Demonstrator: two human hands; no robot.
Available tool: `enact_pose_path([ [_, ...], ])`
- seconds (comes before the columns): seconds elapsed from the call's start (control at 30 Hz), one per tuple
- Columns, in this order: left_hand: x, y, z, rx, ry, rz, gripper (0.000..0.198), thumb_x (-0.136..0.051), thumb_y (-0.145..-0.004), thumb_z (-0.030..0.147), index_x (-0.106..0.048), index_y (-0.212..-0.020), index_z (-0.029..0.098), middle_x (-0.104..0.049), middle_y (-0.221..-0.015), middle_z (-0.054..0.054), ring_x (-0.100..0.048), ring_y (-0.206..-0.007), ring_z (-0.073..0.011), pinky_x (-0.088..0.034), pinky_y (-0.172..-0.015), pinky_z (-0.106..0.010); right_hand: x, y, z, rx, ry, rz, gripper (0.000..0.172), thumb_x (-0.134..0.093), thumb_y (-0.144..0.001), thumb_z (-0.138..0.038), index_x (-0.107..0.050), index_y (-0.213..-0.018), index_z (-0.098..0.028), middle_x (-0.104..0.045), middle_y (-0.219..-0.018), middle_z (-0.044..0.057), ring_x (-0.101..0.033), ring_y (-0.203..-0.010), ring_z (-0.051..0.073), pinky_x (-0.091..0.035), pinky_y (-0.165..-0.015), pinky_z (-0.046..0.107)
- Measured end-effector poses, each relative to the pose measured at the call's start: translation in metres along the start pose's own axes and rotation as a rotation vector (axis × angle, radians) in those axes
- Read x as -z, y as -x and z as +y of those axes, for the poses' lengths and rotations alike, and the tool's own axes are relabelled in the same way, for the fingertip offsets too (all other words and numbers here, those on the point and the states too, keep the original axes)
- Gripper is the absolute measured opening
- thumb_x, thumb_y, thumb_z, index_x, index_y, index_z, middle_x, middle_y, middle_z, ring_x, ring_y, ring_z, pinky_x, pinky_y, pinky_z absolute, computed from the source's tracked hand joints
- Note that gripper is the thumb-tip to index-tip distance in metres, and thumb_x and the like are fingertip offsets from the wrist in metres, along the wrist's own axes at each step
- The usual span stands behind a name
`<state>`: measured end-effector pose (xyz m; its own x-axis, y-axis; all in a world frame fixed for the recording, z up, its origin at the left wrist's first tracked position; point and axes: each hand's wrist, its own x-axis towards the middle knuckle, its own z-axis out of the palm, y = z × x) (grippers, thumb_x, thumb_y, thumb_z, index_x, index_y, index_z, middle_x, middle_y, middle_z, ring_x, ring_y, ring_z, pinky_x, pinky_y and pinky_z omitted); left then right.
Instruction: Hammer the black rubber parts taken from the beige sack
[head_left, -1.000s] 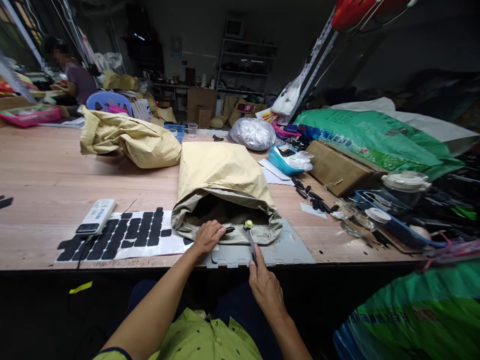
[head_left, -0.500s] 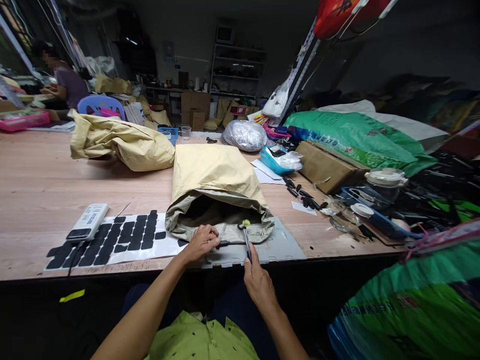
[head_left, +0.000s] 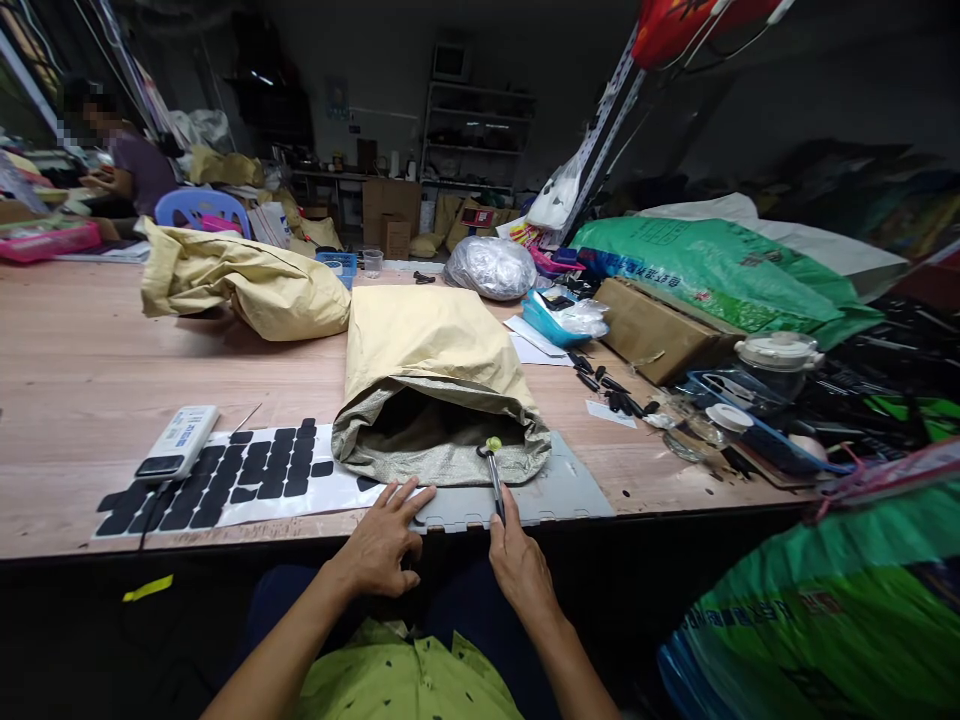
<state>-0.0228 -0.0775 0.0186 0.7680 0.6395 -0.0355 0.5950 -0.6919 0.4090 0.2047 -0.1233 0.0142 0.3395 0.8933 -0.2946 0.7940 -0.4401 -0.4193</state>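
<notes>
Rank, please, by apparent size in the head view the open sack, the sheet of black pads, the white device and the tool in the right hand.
1. Open sack
2. Sheet of black pads
3. White device
4. Tool, judged by what shows; the right hand covers part

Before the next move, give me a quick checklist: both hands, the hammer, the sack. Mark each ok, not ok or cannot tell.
1. Right hand gripping the hammer by its dark handle: ok.
2. Left hand apart from the hammer: ok, fingers spread at the table's front edge.
3. Sack mouth open, facing the person: ok.
4. Sack contents visible: not ok, the inside is dark.
5. Hammer head clear of the sack's lower lip: cannot tell, they overlap in view.
</notes>
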Motion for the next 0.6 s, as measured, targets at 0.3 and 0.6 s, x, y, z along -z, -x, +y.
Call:
enact_pose_path([
  [0.3,0.015,-0.008,0.004,0.106,0.249,0.070,0.016,-0.081,-0.064,0.034,-0.071,-0.067,0.022,-0.049,-0.147,-0.003,-0.033,-0.140,-0.0371,-0.021,-0.114,-0.056,0.005,0.003,-0.007,-0.008,0.014,0.001,0.059,-0.022,-0.099,-0.038,-0.016,-0.156,-0.024,-0.073,-0.095,0.012,-0.070,-0.088,0.025,-0.045,-0.077,0.032],
  [0.6,0.054,-0.128,0.003,0.553,0.290,0.415,0.029,-0.059,-0.083,0.041,-0.070,-0.099,0.020,-0.073,-0.096,-0.007,-0.067,-0.091,-0.0222,-0.049,-0.075,-0.029,-0.001,0.001,-0.002,0.016,0.010,0.019,0.058,-0.023,-0.100,-0.037,-0.016,-0.156,-0.024,-0.073,-0.089,0.010,-0.070,-0.084,0.024,-0.045,-0.076,0.031],
])
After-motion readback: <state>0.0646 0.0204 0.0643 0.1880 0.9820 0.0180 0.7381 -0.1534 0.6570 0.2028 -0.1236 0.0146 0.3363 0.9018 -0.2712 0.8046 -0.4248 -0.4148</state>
